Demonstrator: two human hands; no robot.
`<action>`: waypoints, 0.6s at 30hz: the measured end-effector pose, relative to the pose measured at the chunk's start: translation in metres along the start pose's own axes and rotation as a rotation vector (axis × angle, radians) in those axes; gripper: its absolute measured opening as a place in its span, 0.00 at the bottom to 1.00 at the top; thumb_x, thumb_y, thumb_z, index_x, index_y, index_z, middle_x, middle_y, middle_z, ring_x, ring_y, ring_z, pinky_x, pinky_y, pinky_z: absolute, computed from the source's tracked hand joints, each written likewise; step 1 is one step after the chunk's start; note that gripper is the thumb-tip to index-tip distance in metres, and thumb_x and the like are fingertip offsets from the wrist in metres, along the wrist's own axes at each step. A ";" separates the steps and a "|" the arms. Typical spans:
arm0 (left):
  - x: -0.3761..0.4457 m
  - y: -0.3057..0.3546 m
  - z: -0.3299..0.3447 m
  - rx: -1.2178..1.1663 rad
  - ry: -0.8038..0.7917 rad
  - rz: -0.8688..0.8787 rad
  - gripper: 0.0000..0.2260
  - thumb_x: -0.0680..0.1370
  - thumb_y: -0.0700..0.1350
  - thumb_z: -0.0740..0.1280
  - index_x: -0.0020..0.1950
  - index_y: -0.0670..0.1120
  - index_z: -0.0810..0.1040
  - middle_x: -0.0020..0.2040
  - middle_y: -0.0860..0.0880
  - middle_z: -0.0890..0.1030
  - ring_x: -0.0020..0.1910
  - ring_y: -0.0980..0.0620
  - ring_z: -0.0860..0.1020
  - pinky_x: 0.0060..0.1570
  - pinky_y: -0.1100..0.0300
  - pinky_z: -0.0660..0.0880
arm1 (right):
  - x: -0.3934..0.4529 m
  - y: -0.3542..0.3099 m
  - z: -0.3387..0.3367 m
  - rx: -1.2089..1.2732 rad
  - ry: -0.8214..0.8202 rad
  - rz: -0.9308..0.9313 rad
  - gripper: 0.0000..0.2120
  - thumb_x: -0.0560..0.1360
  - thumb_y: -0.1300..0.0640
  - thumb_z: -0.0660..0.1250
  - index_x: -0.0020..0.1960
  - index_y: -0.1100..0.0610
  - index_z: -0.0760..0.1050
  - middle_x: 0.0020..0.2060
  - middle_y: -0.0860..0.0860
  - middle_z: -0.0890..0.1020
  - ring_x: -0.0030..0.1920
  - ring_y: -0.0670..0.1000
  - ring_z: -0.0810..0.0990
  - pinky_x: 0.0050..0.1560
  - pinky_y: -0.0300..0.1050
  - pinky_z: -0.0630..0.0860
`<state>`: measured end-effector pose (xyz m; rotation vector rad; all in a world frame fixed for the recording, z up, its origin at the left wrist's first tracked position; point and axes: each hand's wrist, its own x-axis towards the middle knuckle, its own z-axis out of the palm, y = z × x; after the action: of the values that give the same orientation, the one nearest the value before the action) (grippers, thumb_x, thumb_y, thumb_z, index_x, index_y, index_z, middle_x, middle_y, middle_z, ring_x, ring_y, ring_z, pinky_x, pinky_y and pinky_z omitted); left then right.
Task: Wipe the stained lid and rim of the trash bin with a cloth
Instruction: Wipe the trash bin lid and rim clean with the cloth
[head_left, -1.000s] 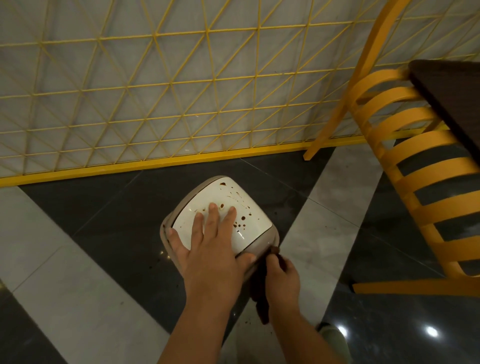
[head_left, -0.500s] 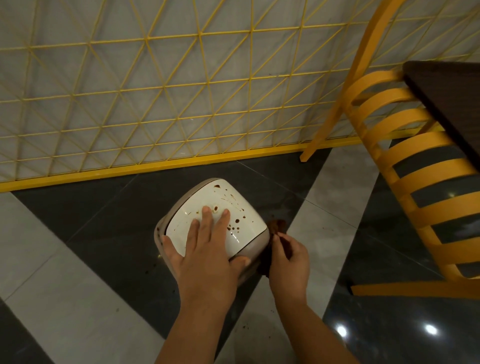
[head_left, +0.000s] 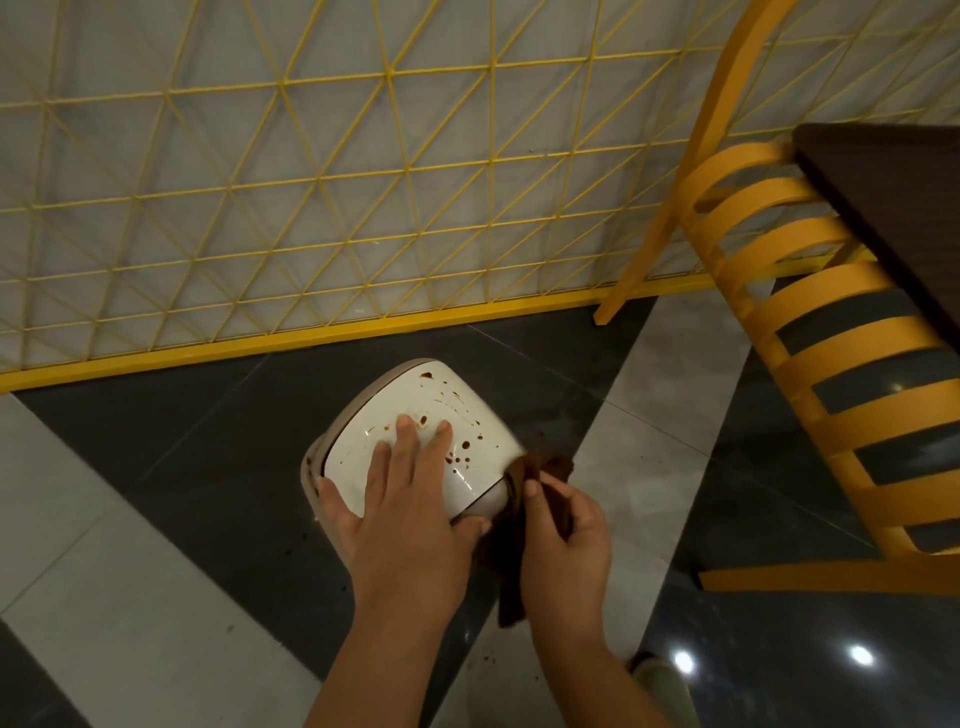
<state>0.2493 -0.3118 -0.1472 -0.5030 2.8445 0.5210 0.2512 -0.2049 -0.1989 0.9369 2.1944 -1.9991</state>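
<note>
A small beige trash bin (head_left: 311, 467) stands on the dark floor tile. Its white lid (head_left: 415, 400) is speckled with brown stains, most of them on its right half. My left hand (head_left: 405, 499) lies flat on the lid with fingers spread, thumb hooked over the left rim. My right hand (head_left: 566, 540) pinches a dark brown cloth (head_left: 514, 561) against the bin's right rim and side. The cloth hangs down between my two hands. The lower bin body is hidden under my hands.
A yellow slatted chair (head_left: 841, 364) stands close on the right, one leg (head_left: 831, 577) running along the floor near my right hand. A dark tabletop (head_left: 893, 197) is at the upper right. A yellow lattice wall panel (head_left: 311, 208) runs behind the bin.
My right hand has carried the cloth from the bin's near corner up along its right rim. My left hand has stayed pressed on the lid.
</note>
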 end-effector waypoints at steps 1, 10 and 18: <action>0.001 -0.001 0.000 -0.006 -0.001 0.003 0.39 0.74 0.58 0.66 0.75 0.63 0.41 0.78 0.56 0.39 0.76 0.54 0.40 0.67 0.41 0.29 | -0.002 -0.002 -0.002 -0.010 -0.016 -0.023 0.07 0.76 0.54 0.65 0.52 0.47 0.78 0.49 0.42 0.77 0.52 0.43 0.77 0.58 0.45 0.75; 0.005 -0.018 -0.007 -0.006 -0.064 0.072 0.38 0.74 0.58 0.66 0.74 0.65 0.43 0.77 0.58 0.37 0.76 0.54 0.37 0.66 0.41 0.27 | 0.058 -0.003 -0.001 -0.438 -0.195 0.025 0.08 0.77 0.54 0.65 0.55 0.48 0.78 0.52 0.49 0.80 0.48 0.46 0.78 0.53 0.43 0.77; -0.001 -0.034 -0.024 0.023 0.030 -0.003 0.40 0.69 0.60 0.69 0.74 0.64 0.49 0.77 0.56 0.52 0.76 0.52 0.51 0.73 0.46 0.42 | -0.009 0.031 -0.006 -0.198 -0.187 0.322 0.07 0.77 0.58 0.64 0.47 0.46 0.74 0.42 0.47 0.80 0.42 0.46 0.78 0.46 0.44 0.75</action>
<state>0.2587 -0.3501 -0.1356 -0.5144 2.8742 0.4836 0.2742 -0.2032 -0.2218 0.9608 1.9526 -1.6237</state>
